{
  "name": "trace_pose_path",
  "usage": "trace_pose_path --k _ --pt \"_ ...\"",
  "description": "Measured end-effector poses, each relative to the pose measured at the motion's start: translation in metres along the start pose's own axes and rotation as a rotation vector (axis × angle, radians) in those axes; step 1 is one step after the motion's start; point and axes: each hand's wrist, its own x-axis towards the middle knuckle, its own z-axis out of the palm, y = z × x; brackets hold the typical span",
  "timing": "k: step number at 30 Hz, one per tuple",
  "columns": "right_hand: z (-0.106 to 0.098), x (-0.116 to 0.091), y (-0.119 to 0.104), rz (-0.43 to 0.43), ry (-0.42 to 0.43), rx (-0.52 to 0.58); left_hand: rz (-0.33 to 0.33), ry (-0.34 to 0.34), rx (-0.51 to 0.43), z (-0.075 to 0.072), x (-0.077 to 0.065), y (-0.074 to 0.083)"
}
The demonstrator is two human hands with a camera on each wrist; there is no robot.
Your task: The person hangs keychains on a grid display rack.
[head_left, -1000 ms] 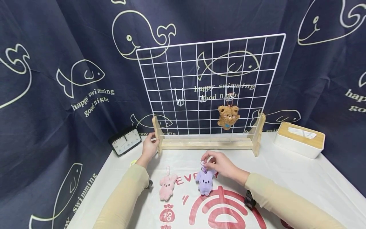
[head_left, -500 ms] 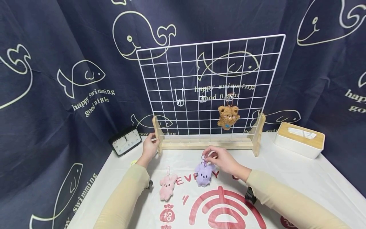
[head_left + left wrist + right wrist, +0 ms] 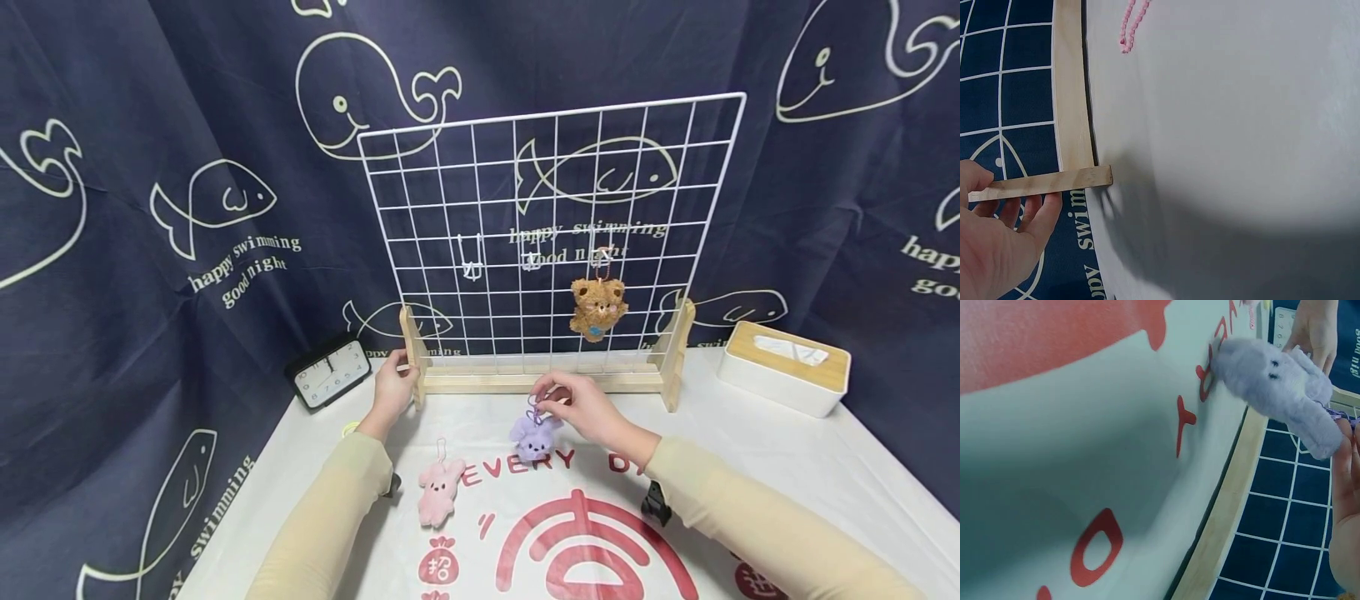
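Dark navy cloth printed with pale fish and whale outlines [image 3: 187, 83] hangs behind and beside one table covered in white cloth with red printing [image 3: 712, 450]. On it stands one white wire grid panel [image 3: 555, 115], held by one pale wooden base rail [image 3: 480, 384] and two pale wooden uprights, the left upright [image 3: 408, 327] and the right upright [image 3: 678, 350]. Three white wire hooks [image 3: 471, 268] sit on the grid; from the rightmost hangs one fuzzy brown teddy-bear charm [image 3: 597, 310].

Two other plush charms show, one pink and one lilac. One pink plush charm with a beaded loop [image 3: 438, 493] lies on the tablecloth. One lilac plush charm [image 3: 534, 442] has fluffy pile, drooping ears, two small dark eyes, a dark nose and a purple ring and clasp at its head. It hangs in front of the base rail, left of the right hand [image 3: 581, 408], whose thumb and fingertips are closed together on the ring.

The left hand [image 3: 393, 387] grips the left upright, thumb on one side, curled fingers on the other.

One black-framed clock [image 3: 332, 372] stands at left, and one white tissue box with a wooden lid [image 3: 780, 385] at right.
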Motion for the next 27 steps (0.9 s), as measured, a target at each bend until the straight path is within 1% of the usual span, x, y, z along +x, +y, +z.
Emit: trace_pose_path --k 2,3,16,23,27 --pt "-0.001 0.002 -0.001 -0.006 0.002 0.000 -0.001 0.001 0.003 0.000 0.000 0.000" --pt "-0.001 0.003 0.004 -0.015 0.004 -0.001 0.000 -0.001 0.005 0.000 0.000 -0.001" --pt "-0.008 0.016 -0.002 -0.062 0.018 -0.031 0.009 0.002 0.003 0.000 0.000 -0.001" --pt "-0.014 0.022 -0.008 -0.080 0.037 -0.021 0.021 0.011 0.012 0.000 -0.001 0.001" --pt "-0.017 0.026 -0.014 -0.109 0.053 0.000 0.022 0.015 0.012 0.000 -0.001 0.001"
